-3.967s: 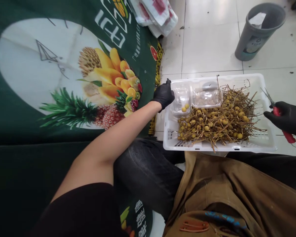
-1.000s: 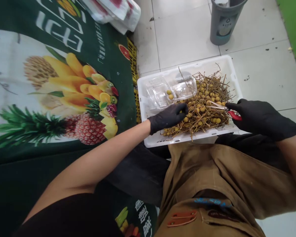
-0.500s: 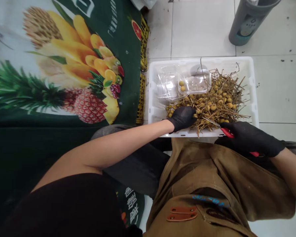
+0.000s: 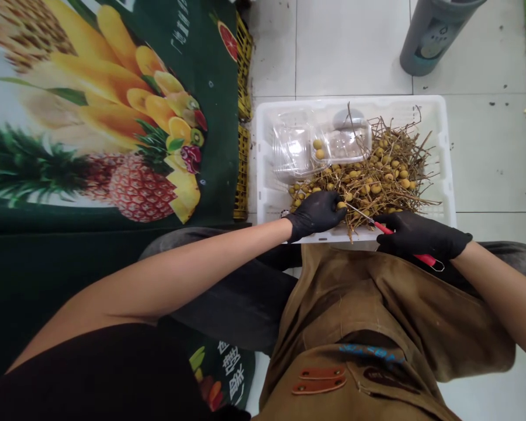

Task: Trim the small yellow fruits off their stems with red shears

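A white crate (image 4: 447,169) holds a heap of small round yellow-brown fruit on thin twigs (image 4: 377,175). My left hand (image 4: 318,214), in a black glove, is closed on a fruit (image 4: 341,205) at the heap's near edge. Red-handled scissors (image 4: 383,228) are gripped in my black-gloved right hand (image 4: 421,234), at the crate's front right. Their thin blades point left, with the tips beside that fruit. Behind the heap, a clear plastic box (image 4: 344,143) has two fruits at its left end. Clear containers (image 4: 293,146) stand left of it.
A grey bin (image 4: 433,38) stands on the tiled floor at the back right. Yellow crates (image 4: 242,169) line the left side, beside a green sheet with printed fruit (image 4: 221,117). A brown apron (image 4: 355,304) covers my lap.
My right hand and the scissors have moved left, bringing the blade tips to the fruit at my left hand. The view has shifted slightly.
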Motion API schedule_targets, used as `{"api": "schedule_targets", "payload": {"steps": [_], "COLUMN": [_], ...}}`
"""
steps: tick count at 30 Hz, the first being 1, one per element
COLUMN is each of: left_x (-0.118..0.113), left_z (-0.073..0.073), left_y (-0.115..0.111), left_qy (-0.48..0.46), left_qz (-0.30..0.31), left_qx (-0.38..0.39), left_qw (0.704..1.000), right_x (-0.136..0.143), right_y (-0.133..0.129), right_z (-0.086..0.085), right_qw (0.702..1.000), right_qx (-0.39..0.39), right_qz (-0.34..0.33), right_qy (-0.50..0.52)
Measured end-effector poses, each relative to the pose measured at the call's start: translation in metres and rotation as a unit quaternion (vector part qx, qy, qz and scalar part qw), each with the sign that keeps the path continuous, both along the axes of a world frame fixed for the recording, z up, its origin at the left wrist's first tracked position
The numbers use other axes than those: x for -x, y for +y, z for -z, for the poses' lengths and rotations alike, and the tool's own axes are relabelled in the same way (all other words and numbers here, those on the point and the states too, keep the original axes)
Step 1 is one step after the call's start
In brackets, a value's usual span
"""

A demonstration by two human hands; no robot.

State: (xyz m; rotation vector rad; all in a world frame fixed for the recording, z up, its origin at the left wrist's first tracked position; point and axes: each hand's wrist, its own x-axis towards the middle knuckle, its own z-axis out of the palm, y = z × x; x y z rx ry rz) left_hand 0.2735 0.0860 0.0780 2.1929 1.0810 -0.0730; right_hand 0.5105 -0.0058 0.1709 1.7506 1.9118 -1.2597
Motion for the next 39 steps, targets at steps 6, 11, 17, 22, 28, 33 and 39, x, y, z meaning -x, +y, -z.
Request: {"api": "schedule_targets", "payload": {"steps": [6, 11, 17, 22, 28, 33, 39], "left_x": [0.002, 0.001, -0.003, 0.001, 0.016, -0.023, -0.107], "left_z": [0.001, -0.003, 0.000, 0.008, -0.006, -0.032, -0.050], "left_y": [-0.003, -0.002, 0.002, 0.004, 0.021, 0.037, 0.049], "left_qy": [-0.013, 0.009, -0.012, -0.032, -0.188, -0.268, -0.079], "left_qz": [0.000, -0.027, -0.066, -0.067, -0.128, -0.047, 0.123], "left_qx": [-0.006, 0.012, 0.099, 0.145, 0.453, 0.417, -0.116], "left_qw": [1.000, 1.000, 0.993, 0.987, 0.862, 0.867, 0.982], "right_x": [0.007, 0.013, 0.017, 0.012, -0.040, -0.078, -0.084], "right_y": [0.012, 0.013, 0.010, 0.006, -0.018, -0.028, -0.026], "right_z": [0.010, 0.019, 0.021, 0.010, -0.023, -0.022, -0.017], "right_qw": [1.000, 1.000, 1.000, 0.998, 0.999, 0.996, 0.986], "right_qx": [0.026, 0.000, -0.008, -0.011, -0.026, -0.084, -0.132], "right_qz": [-0.005, -0.023, -0.021, -0.050, -0.034, 0.012, -0.002], "right_qy": [-0.002, -0.013, -0.017, -0.030, 0.020, -0.013, -0.100]}}
